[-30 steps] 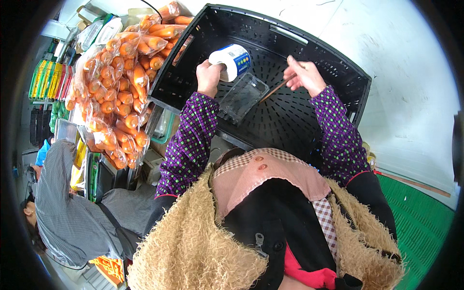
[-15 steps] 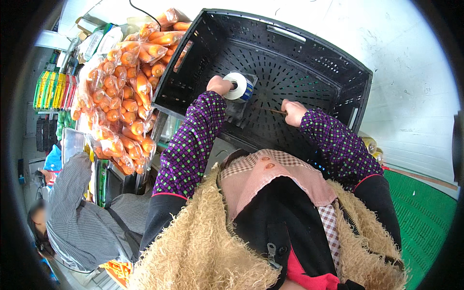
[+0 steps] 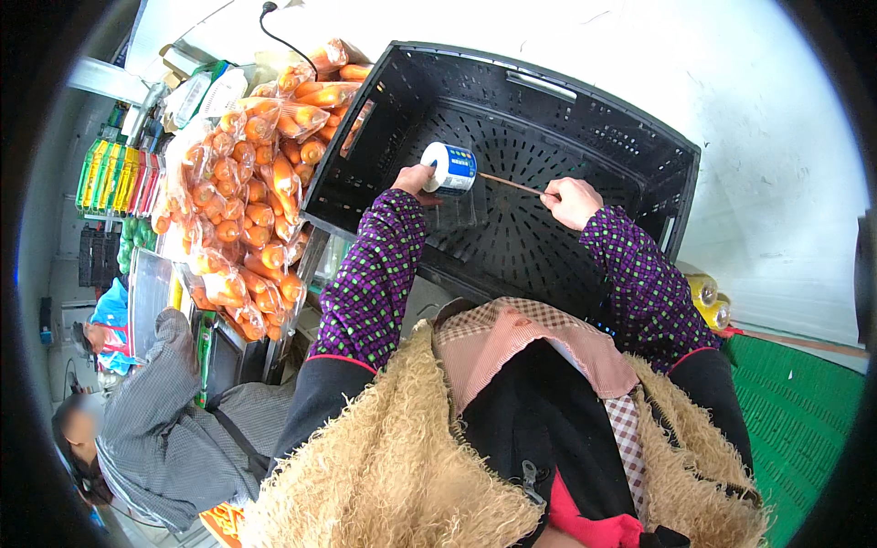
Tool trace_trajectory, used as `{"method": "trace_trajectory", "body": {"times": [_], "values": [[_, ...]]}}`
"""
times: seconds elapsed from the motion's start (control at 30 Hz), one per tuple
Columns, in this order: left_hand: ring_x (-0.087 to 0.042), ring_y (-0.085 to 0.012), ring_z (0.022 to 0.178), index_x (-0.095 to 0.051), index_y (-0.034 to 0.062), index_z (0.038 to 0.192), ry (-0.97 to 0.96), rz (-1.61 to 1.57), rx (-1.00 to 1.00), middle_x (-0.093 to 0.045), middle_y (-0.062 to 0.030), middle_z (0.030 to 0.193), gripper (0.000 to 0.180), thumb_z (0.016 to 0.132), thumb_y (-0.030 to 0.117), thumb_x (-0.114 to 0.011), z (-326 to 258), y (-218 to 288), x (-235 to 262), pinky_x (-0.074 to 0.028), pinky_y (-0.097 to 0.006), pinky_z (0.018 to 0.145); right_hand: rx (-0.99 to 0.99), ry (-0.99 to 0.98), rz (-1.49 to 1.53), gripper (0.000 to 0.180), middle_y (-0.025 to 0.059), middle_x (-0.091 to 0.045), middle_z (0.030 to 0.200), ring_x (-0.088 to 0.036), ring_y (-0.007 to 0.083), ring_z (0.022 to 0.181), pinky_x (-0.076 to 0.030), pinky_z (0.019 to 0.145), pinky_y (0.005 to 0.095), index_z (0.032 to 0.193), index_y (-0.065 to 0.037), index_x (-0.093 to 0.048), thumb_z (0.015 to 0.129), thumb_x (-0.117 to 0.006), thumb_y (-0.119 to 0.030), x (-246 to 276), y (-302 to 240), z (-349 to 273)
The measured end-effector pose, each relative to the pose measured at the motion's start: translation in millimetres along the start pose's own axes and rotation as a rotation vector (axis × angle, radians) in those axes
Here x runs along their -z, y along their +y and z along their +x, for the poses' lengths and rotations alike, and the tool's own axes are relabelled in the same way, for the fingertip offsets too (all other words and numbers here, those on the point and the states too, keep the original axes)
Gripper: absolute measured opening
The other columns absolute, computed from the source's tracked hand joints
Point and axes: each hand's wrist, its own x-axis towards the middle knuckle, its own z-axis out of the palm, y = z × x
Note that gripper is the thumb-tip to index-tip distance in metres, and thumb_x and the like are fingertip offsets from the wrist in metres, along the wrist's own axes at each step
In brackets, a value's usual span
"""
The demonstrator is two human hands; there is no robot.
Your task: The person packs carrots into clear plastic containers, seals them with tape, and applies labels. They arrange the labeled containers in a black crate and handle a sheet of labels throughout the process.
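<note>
A white and blue roll [image 3: 454, 168] is gripped at its left end by my left hand [image 3: 416, 180]. It is held over the inside of a large black plastic crate [image 3: 571, 123]. From the roll's right end a thin brown stick [image 3: 512, 184] runs to my right hand [image 3: 574, 203], whose fingers are closed around its other end. The stick's far tip is hidden by the roll, apparently inside its core. Below the roll, a clear plastic piece [image 3: 461, 212] lies on the slotted crate bottom.
Bagged carrots [image 3: 239, 219] are heaped left of the crate. A person in grey [image 3: 169, 438] is at the lower left. Colourful hanging packs [image 3: 117, 178] are behind. Yellow rolls [image 3: 711, 301] and a green perforated panel [image 3: 795, 393] lie right; a black cable [image 3: 290, 41] is at the top.
The roll has turned so its printed side shows instead of its hollow end. The stick, apart from the roll before, now meets its right end. My right hand has shifted slightly right.
</note>
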Motion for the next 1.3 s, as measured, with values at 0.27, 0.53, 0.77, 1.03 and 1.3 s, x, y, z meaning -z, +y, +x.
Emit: {"method": "trace_trajectory", "body": {"times": [0.27,0.53,0.77,1.03,1.3], "values": [[-0.057,-0.0361,0.11,-0.043,-0.0037,0.134,-0.052,-0.015,0.023,-0.051,-0.021,0.129,0.046,0.093,0.015,-0.054,-9.9,0.8,-24.2,-0.057,-0.051,0.083,-0.012,0.047,-0.028,0.023,0.0125,-0.07,0.093,-0.066,0.0316,0.091,-0.052,0.082,0.0403,0.089,-0.007,-0.072,0.086,-0.062,-0.028,3.3,9.5,1.0],[-0.065,-0.0228,0.103,-0.055,0.0015,0.125,-0.486,-0.515,-0.586,-0.065,-0.0104,0.115,0.037,0.099,0.024,-0.041,-30.0,42.1,-4.7,-0.054,-0.039,0.085,0.202,0.393,0.225,0.024,0.0085,-0.065,0.065,-0.063,0.0231,0.056,-0.048,0.056,0.0341,0.088,-0.011,-0.073,0.086,-0.066,-0.034,53.6,1.3,-21.7],[-0.069,-0.0218,0.093,-0.059,-0.0046,0.119,-0.266,-0.022,-1.032,-0.068,-0.013,0.108,0.039,0.096,0.026,-0.048,-44.9,51.3,12.7,-0.057,-0.034,0.081,0.394,0.611,0.257,0.019,0.0076,-0.066,0.071,-0.063,0.0227,0.056,-0.048,0.053,0.032,0.088,-0.011,-0.073,0.084,-0.069,-0.029,56.1,-14.5,-33.0],[-0.067,-0.0191,0.095,-0.056,-0.005,0.123,-0.444,-0.398,-0.759,-0.066,-0.0129,0.112,0.039,0.096,0.023,-0.051,-66.4,53.3,7.4,-0.056,-0.031,0.082,0.375,0.623,0.207,0.02,0.0069,-0.064,0.069,-0.062,0.0232,0.056,-0.048,0.051,0.0325,0.089,-0.011,-0.072,0.084,-0.07,-0.03,59.7,-12.9,-34.6],[-0.067,-0.0199,0.096,-0.054,-0.0051,0.125,-0.398,-0.393,-0.755,-0.065,-0.014,0.114,0.041,0.096,0.024,-0.05,-62.7,51.2,10.5,-0.057,-0.032,0.081,0.393,0.681,0.121,0.021,0.0073,-0.064,0.069,-0.062,0.0247,0.055,-0.048,0.05,0.0335,0.088,-0.011,-0.072,0.084,-0.069,-0.031,60.2,-13.1,-35.2]]}}
